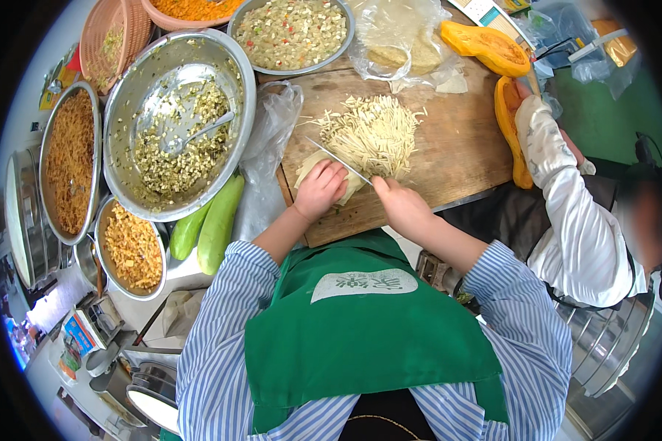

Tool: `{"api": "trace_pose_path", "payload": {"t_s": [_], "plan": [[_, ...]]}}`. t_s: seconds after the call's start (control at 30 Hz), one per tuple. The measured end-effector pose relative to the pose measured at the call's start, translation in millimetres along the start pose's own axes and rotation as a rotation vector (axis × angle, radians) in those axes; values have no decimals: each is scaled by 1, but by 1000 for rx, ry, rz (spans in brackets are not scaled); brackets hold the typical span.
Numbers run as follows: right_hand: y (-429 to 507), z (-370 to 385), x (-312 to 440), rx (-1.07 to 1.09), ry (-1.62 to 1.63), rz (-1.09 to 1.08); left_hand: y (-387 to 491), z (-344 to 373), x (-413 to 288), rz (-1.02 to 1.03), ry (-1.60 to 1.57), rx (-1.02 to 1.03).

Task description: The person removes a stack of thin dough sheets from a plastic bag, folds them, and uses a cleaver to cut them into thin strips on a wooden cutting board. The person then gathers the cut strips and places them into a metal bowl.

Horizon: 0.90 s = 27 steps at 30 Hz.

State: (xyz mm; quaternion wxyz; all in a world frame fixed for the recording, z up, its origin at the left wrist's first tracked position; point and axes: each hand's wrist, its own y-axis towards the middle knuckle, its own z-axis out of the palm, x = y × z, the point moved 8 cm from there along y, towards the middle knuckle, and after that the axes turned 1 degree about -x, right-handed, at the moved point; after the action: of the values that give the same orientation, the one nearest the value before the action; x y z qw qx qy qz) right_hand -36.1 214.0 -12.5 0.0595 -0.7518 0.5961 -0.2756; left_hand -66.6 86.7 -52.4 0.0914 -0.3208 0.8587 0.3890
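My right hand [401, 208] is closed round the handle of a kitchen knife [339, 160], whose blade points away to the upper left. Under the blade and my left hand [321, 190] lies a stack of thin pale yellow sheets [307, 167], perhaps tofu skin. My left hand presses on the stack with bent fingers, just on the near side of the blade. Beyond the knife is a heap of thin pale strips [372, 132]. All of this rests on a wooden cutting board [463, 132].
Left stand a large steel basin [243, 138] of chopped filling with a spoon, more filled bowls and green squashes [220, 226]. A plastic bag [402, 44] lies at the board's far side. A co-worker's sleeved arm [546, 138] reaches to cut orange squash [510, 132] at the right.
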Motion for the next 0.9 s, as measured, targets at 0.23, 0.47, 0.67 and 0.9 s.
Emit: {"api": "trace_pose_path", "payload": {"t_s": [0.23,0.47,0.67,0.9], "plan": [[30,10,-13,-151,53,-40,-8,2,1,-27,2,-18],[-24,-24,9,44,-8,20,-1,-5,-3,-3,42,-20],[48,19,3,-135,55,-67,-3,-1,1,-47,-7,8],[-13,-23,17,27,14,0,-10,-5,7,-70,-1,-27]]}}
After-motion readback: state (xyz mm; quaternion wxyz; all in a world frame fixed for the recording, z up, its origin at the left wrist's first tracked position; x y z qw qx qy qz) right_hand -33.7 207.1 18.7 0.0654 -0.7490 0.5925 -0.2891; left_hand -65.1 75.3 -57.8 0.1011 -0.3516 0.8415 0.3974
